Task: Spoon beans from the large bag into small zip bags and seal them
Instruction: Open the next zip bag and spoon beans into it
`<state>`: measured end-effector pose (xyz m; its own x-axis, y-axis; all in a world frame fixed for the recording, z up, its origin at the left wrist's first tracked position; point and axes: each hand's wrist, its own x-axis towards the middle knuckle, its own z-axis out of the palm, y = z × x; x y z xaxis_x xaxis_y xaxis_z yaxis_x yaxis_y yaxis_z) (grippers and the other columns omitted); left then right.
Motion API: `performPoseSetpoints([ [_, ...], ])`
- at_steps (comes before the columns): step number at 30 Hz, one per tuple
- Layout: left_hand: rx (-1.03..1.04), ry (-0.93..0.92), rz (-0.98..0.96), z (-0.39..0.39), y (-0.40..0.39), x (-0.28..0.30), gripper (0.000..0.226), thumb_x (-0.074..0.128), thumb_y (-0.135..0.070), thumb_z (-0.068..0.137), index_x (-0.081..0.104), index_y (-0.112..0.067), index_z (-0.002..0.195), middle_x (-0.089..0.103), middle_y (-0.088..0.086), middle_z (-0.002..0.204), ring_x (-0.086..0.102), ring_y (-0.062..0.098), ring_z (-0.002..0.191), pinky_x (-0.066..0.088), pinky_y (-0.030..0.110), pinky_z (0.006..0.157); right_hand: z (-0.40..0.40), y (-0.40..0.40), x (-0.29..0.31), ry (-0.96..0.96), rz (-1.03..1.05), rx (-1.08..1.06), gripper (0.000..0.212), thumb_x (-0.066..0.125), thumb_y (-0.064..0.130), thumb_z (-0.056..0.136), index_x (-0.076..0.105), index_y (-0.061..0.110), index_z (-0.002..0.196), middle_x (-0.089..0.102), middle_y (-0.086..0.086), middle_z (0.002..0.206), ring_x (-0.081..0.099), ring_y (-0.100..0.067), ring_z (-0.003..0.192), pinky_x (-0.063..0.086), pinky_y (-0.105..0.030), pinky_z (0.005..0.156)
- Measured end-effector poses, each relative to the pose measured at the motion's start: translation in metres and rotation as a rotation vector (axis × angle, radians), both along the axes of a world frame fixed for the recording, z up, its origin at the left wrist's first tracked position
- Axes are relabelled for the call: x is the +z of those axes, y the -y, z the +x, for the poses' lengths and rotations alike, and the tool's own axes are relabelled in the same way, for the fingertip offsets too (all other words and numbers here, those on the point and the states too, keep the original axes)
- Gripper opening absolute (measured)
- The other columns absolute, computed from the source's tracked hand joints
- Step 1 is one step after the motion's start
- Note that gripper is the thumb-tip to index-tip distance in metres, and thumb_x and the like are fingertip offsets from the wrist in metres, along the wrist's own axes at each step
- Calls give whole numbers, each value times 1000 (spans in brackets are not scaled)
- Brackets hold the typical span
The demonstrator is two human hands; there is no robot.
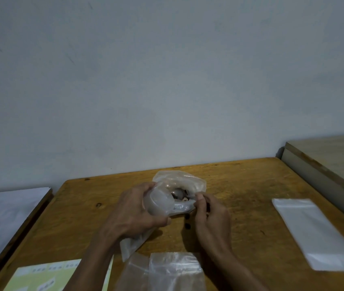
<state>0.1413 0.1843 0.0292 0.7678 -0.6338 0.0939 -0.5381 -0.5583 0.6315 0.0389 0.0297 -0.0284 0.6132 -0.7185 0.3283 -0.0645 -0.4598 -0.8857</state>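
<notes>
Right at the middle of the wooden table (240,185), both hands work on the large clear plastic bag (179,183), whose rumpled mouth gapes open toward the wall and shows a dark clump of beans (178,195) inside. The left hand (133,213) is curled around the left side of that bag, its fingers bent and pressed against the plastic together with a rounded, translucent thing there; whether that is a small cup, a scoop or just bunched film cannot be told. A small clear zip bag (132,244) hangs down from under the left palm toward the near edge of the table, so this hand is closed on plastic. The right hand (211,215) sits just right of the large bag, thumb and forefinger pinching its rim at the right edge of the opening, the other fingers folded under. Between the two hands, just below the large bag, two dark beans (187,221) lie loose on the wood. Nearer than the large bag, at the lower edge of view, empty small zip bags (173,269) lie flat and overlapping. Well to the right of the large bag lies a flat white stack of plastic bags (314,234). Left of the zip bags a pale green printed sheet (45,278) rests on the table, partly covered by the left forearm.
</notes>
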Motion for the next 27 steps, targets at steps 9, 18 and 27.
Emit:
performPoseSetpoints([
  [9, 56, -34, 66, 5, -1, -5, 105, 91, -46, 57, 40, -29, 147, 51, -10, 130, 50, 11, 107, 51, 21, 77, -4, 6, 16, 127, 812, 32, 15, 52, 15, 101, 67, 15, 101, 69, -10, 75, 62, -20, 63, 58, -39, 64],
  [18, 74, -26, 66, 8, 0, -11, 109, 91, -47, 60, 35, -25, 151, 49, -3, 144, 44, 9, 109, 45, 21, 80, -21, 22, 46, 238, 717, 79, 15, 53, 12, 100, 67, 11, 103, 67, -5, 73, 62, -12, 57, 53, -29, 54],
  [27, 62, -21, 39, 10, -2, -14, 106, 90, -50, 60, 39, -25, 149, 52, -3, 142, 49, 10, 111, 45, 21, 79, -30, 4, 48, 123, -98, 199, 15, 54, 27, 99, 64, 38, 100, 66, 8, 73, 66, -5, 69, 54, -19, 53],
])
